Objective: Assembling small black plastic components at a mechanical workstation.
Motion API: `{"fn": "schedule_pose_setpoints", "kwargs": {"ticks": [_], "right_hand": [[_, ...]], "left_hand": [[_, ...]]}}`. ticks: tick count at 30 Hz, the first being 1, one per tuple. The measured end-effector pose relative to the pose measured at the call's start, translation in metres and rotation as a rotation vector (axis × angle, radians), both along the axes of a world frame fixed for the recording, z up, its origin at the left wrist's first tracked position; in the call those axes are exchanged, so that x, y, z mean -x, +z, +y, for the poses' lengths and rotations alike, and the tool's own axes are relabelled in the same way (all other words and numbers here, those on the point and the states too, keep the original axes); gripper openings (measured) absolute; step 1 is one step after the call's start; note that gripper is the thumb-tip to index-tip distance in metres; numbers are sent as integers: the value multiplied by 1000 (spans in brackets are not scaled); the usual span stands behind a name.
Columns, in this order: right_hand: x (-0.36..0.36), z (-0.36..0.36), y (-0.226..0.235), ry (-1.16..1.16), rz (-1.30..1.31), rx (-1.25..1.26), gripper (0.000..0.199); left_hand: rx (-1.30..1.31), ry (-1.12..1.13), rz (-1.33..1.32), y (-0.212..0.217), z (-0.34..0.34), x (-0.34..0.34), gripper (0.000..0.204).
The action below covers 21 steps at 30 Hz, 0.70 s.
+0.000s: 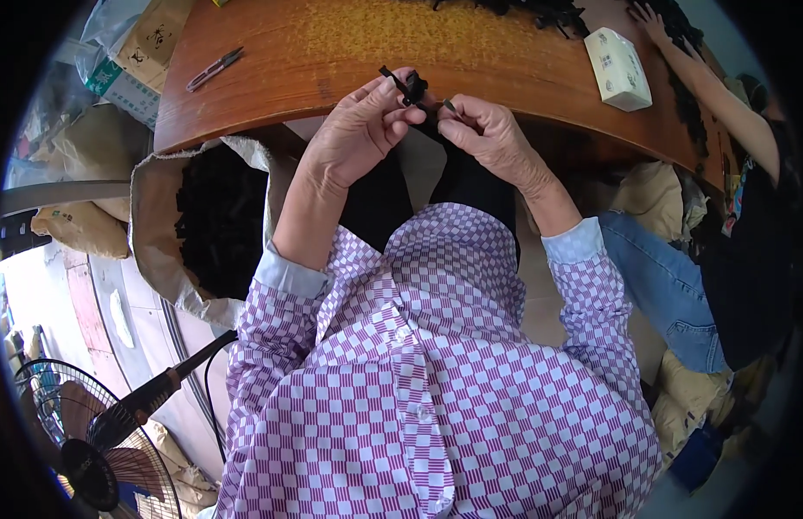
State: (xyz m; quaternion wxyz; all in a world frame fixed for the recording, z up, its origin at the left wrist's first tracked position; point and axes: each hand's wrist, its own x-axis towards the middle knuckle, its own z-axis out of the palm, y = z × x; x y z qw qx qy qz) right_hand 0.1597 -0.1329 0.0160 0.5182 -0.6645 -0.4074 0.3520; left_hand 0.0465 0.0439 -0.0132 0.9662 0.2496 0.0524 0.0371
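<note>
My left hand pinches a small black part of irregular shape, with a thin arm sticking out to its upper left. The part is held up in front of the table's near edge, above my lap. Close to its right side is my right hand, its thumb and forefinger pressed together. A small, dark, slim thing shows at those fingertips; its kind is too small to tell. Whether it touches the black part I cannot make out.
Snips or a cutter lie on the wooden table, a white tissue pack at its right. Black parts lie along the far edge. A sack of black pieces stands left, above a fan. A co-worker's hand reaches in from the right.
</note>
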Motion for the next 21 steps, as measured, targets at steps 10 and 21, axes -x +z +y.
{"fn": "schedule_pose_setpoints", "kwargs": {"ticks": [10, 21], "right_hand": [[21, -6, -9, 99, -63, 6, 12], [43, 4, -10, -42, -71, 41, 14]], "left_hand": [[-218, -38, -18, 6, -8, 18, 49], [-289, 169, 138, 10, -12, 42, 34]]}}
